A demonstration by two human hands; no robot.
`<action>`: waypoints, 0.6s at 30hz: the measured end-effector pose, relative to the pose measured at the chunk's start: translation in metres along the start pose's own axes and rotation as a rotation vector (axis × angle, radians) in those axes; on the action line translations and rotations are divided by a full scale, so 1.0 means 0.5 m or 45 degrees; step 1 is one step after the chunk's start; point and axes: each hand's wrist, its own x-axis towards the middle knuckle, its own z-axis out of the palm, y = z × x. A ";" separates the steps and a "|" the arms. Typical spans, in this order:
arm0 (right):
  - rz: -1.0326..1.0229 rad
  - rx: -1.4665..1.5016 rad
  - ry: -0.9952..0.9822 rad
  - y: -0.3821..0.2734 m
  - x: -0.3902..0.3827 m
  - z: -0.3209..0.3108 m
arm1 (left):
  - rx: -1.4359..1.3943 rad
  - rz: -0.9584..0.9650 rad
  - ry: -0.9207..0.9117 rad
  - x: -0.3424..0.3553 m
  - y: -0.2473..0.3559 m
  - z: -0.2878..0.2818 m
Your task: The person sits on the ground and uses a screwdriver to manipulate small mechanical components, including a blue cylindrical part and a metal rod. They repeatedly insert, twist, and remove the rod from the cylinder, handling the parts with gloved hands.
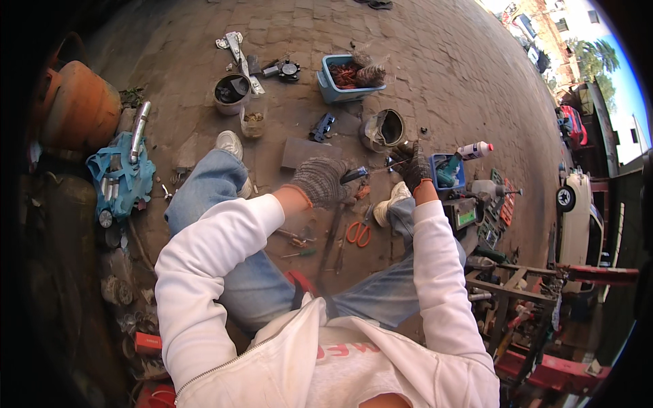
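My left hand (321,182), in a grey knitted glove with an orange cuff, is closed around a slim tool with a dark blue handle (354,175). A thin shaft runs from that handle toward my right hand (413,166). Gloved alike, the right hand has its fingers bent together on something small that I cannot make out. Just beyond it stands a round metal can (382,130) with a dark inside. Below the hands, orange-handled scissors (358,234) lie on the ground between my legs, near a green-handled screwdriver (300,253).
Ahead are a blue tub (340,95) of reddish wire, another can (231,102) and a clear plastic cup (252,124). On the right sit a blue bin (447,187), a white bottle (475,150) and a metal frame (513,289). An orange gas cylinder (85,105) stands left.
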 end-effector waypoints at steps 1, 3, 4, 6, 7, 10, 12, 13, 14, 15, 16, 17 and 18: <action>0.094 -0.081 0.065 0.021 -0.019 0.003 | 0.082 0.025 0.073 0.003 -0.014 -0.007; 0.169 -0.115 0.133 0.058 -0.070 -0.005 | 0.292 0.036 0.192 0.010 -0.042 -0.017; 0.225 0.058 0.030 0.074 -0.094 -0.004 | 0.261 -0.033 0.177 0.013 -0.055 -0.020; 0.334 0.204 -0.014 0.125 -0.163 0.005 | 0.353 -0.145 0.189 0.021 -0.078 -0.024; 0.408 0.216 -0.136 0.145 -0.198 0.015 | 0.415 -0.212 0.199 0.023 -0.090 -0.027; 0.207 -0.250 -0.523 0.190 -0.281 0.070 | 0.534 -0.299 0.190 0.032 -0.107 -0.031; -0.227 -0.242 -0.484 0.195 -0.304 0.109 | 0.547 -0.271 0.189 0.036 -0.106 -0.028; -0.450 -0.220 -0.462 0.192 -0.307 0.125 | 0.512 -0.233 0.201 0.038 -0.106 -0.024; -0.665 -0.349 -0.359 0.185 -0.302 0.138 | 0.462 -0.184 0.205 0.042 -0.103 -0.019; -0.783 -0.609 -0.242 0.185 -0.293 0.157 | 0.424 -0.139 0.233 0.046 -0.103 -0.014; -0.954 -0.854 -0.178 0.185 -0.283 0.172 | 0.329 -0.113 0.272 0.052 -0.104 -0.008; -1.169 -1.073 -0.118 0.187 -0.275 0.185 | 0.208 -0.099 0.260 0.060 -0.107 -0.002; -1.236 -1.034 -0.138 0.193 -0.267 0.202 | 0.102 -0.089 0.282 0.068 -0.114 0.002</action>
